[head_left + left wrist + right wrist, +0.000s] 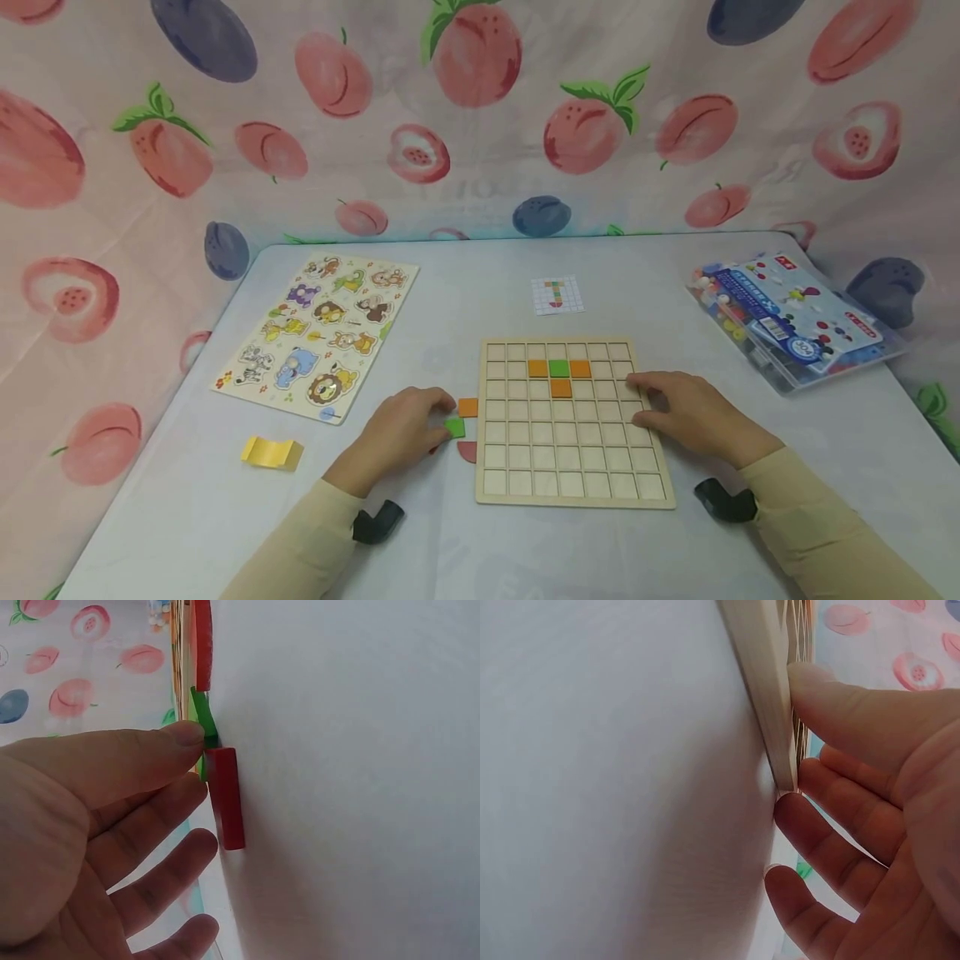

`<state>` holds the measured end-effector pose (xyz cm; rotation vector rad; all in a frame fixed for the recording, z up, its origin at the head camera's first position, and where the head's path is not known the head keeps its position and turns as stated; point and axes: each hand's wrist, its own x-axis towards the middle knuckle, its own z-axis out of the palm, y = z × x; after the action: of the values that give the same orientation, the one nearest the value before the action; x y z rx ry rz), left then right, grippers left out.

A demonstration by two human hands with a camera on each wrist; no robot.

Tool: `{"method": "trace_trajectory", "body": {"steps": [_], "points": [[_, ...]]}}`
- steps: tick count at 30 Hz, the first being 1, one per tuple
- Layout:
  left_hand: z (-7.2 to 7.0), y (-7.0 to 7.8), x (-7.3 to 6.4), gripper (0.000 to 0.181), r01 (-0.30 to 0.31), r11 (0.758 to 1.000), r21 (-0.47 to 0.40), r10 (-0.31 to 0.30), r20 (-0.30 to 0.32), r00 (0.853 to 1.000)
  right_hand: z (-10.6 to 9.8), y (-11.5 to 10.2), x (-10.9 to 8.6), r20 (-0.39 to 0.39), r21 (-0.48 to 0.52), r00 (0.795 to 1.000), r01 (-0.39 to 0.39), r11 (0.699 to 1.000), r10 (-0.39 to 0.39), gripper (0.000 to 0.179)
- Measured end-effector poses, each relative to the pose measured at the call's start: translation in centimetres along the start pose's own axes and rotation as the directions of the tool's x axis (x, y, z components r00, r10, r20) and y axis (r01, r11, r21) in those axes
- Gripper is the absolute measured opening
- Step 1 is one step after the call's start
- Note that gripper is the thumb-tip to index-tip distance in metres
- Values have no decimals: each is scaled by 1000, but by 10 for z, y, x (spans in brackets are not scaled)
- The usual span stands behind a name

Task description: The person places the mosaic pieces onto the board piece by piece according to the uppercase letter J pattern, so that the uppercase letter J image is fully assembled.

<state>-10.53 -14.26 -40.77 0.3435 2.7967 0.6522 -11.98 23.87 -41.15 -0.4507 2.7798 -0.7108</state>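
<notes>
in the head view, a square pale wooden grid board (600,457) lies on the white surface (442,308). four tiles sit in it: an orange square, a green square and an orange square in a row, with another orange square under the middle one. set against the small white printed card (557,295) behind the board, the lower stem and its reddish foot look to be left. loose by the board's left edge are an orange square tile (468,407), a green square tile (454,427) and a red curved piece (467,452). the left hand (401,433) is at the green one; the right hand (697,417) touches the board's right rim. farther out are a cream animal puzzle board (315,337), a yellow arched block (272,453) and a clear plastic case of coloured pieces (798,321), all apart from the grid and seemingly not in the way.

in the left wrist view, thumb and fingers appear to pinch the tilted green tile; a red block (226,799) lies just beside, largely hidden from the head camera by the hand.

in the right wrist view, the fingers are loosely extended at the rim, not closed round it.
</notes>
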Motion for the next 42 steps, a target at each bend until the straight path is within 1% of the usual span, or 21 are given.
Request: {"method": "trace_trajectory", "body": {"steps": [8,16,23,34,42], "points": [[0,0,1,30,-5,1000,2,5,2,1000,1,-1,1,9,-10,1000,-15,1000,15,57],[-1,1,2,25,-14,1000,2,14,5,1000,0,-4,1,13,-20,1000,-26,999,26,59],[-1,1,2,25,-6,1000,8,6,5,1000,0,-4,1,15,-23,1000,-13,1000,13,63],[0,0,3,26,-2,1000,18,2,2,1000,2,-4,2,8,-48,1000,-14,999,15,62],[1,0,3,26,-6,1000,23,6,0,1000,1,-4,2,4,-63,1000,8,998,-8,60]]}}
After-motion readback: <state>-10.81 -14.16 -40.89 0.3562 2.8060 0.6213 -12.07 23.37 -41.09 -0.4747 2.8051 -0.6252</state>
